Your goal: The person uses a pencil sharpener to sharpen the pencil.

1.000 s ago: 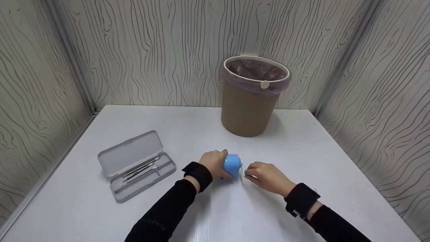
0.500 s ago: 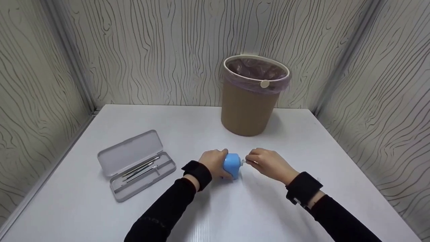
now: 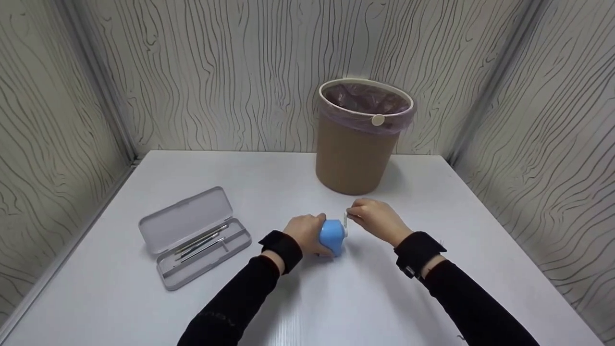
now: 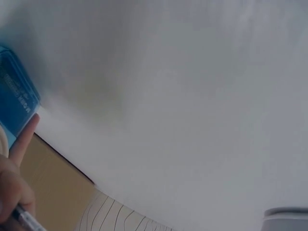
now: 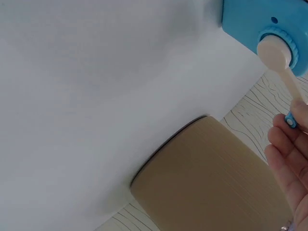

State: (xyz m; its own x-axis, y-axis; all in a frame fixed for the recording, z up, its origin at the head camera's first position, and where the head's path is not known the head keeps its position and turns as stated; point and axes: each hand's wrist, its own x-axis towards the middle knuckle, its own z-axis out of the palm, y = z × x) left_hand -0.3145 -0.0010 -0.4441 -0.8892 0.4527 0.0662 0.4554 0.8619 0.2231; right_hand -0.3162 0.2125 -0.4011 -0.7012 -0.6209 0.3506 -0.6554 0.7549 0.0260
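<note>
A blue hand-crank pencil sharpener (image 3: 331, 236) lies on the white table, held steady by my left hand (image 3: 303, 234). In the left wrist view a finger runs along its blue side (image 4: 17, 91), and a dark stick with silver markings, like a pencil (image 4: 30, 220), pokes out by the curled fingers. My right hand (image 3: 377, 218) pinches the end of the white crank (image 3: 345, 222), which points up and away from me. The right wrist view shows the crank arm (image 5: 290, 84) on its round hub, with a blue knob end (image 5: 290, 120) at the thumb and fingers.
To the left lies an open grey pencil case (image 3: 187, 217) with several pencils (image 3: 197, 246) in its tray. A brown waste bin (image 3: 354, 158) with a purple liner stands at the back, beyond the hands. Wood-patterned panels (image 3: 230, 77) enclose the table.
My right hand has turned the crank from pointing down toward me, through facing it, to pointing up and away. The left hand and sharpener have stayed in place.
</note>
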